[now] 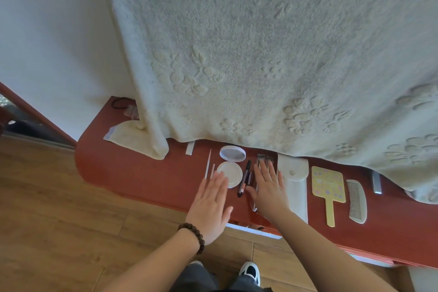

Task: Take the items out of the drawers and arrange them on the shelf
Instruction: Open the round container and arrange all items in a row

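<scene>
A red-brown shelf top [132, 173] carries a row of toiletries. An open white round compact [229, 170] lies with its lid behind it, thin white sticks [208, 166] to its left, a dark pen [244, 179] to its right. My left hand [211, 206] hovers flat, fingers apart, just in front of the compact. My right hand [269, 189] lies flat and open over a clear packet of small tools [265, 161]. Further right are a white pouch [294, 180], a yellow hand mirror [328, 188] and a grey comb [356, 200].
A large cream embossed towel [260, 54] hangs over the back of the shelf. A black hair tie [119, 102] lies at the far left corner. A slightly open drawer edge [251, 229] shows below the shelf. Wooden floor and my shoes are beneath.
</scene>
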### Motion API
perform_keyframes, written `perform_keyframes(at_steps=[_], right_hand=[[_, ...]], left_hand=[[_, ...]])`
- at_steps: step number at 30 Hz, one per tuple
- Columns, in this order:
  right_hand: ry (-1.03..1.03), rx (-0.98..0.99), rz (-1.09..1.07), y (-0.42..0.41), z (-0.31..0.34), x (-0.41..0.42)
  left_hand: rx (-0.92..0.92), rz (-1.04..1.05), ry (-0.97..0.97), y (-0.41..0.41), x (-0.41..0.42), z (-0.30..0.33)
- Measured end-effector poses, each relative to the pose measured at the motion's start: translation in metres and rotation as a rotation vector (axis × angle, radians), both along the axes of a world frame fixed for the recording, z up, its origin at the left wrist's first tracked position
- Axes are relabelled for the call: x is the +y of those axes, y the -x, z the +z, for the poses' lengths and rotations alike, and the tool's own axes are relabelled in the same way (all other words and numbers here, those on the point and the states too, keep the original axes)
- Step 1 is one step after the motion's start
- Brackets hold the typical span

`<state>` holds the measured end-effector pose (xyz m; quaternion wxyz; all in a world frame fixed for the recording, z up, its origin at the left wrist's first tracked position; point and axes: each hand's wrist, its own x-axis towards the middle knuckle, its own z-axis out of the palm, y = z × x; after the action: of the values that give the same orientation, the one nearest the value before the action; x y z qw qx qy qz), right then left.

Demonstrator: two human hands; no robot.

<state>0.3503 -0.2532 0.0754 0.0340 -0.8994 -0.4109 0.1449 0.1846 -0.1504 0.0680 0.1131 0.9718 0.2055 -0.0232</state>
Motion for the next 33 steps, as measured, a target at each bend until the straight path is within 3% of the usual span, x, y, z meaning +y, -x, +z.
perform_keyframes(at_steps=[4, 12, 24, 28, 33], right_hand=[[-0.001, 0.026, -0.005, -0.007, 0.000, 0.005], [-0.014, -0.001, 0.027, -0.008, -0.004, 0.005], [-0.105, -0.017, -0.046, -0.019, 0.006, -0.033], [-0.047, -0.030, -0.152, -0.024, -0.002, -0.078], [0.065, 0.037, -0.104, -0.028, -0.014, -0.095]], left_hand=[[0.036, -0.238, -0.023, -0.009, -0.021, -0.007], [0.128, -0.210, 0.018, -0.013, -0.028, -0.013], [0.091, -0.215, 0.011, -0.021, -0.039, -0.003], [0.100, -0.274, -0.004, -0.038, -0.051, 0.001], [0.151, -0.346, -0.009, -0.058, -0.070, 0.002]])
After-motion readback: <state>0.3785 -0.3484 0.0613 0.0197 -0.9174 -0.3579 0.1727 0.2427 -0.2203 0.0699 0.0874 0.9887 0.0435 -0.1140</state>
